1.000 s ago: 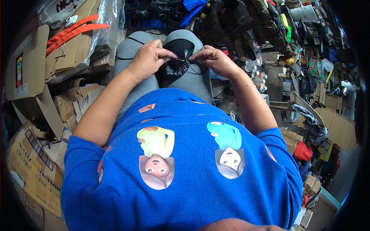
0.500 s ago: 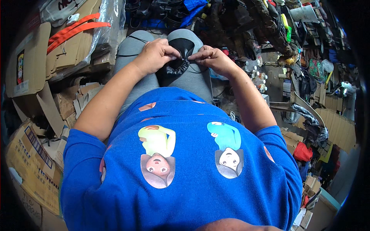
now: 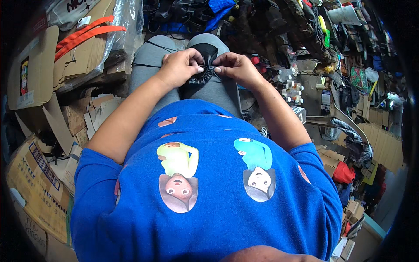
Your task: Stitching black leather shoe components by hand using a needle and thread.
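Observation:
A glossy black leather-like piece (image 3: 201, 78) with a puckered, gathered edge lies over my right thigh, close to the knee. On its left side my left hand (image 3: 181, 67) is closed, thumb and index finger pinching near the gathers. Opposite, my right hand (image 3: 238, 70) pinches at the same edge with thumb and forefinger, its fingertips a short way from the left ones. A thin black cord (image 3: 146, 65) runs across my left thigh toward the left hand. Whether a needle or thread end sits between the fingers is too small to tell.
Cardboard boxes (image 3: 37, 70) and flattened cardboard crowd my left, with orange strips (image 3: 94, 35) on top. Black shoes (image 3: 187, 15) and blue plastic (image 3: 220, 6) lie beyond my knees. Small bottles (image 3: 293, 91) stand to the right, near a cluttered rack and a red cloth (image 3: 343, 173).
My left hand has shifted slightly down and turned its thumb inward. The right hand's fingers have drawn in closer around the gathered edge. The black piece stays on the thigh.

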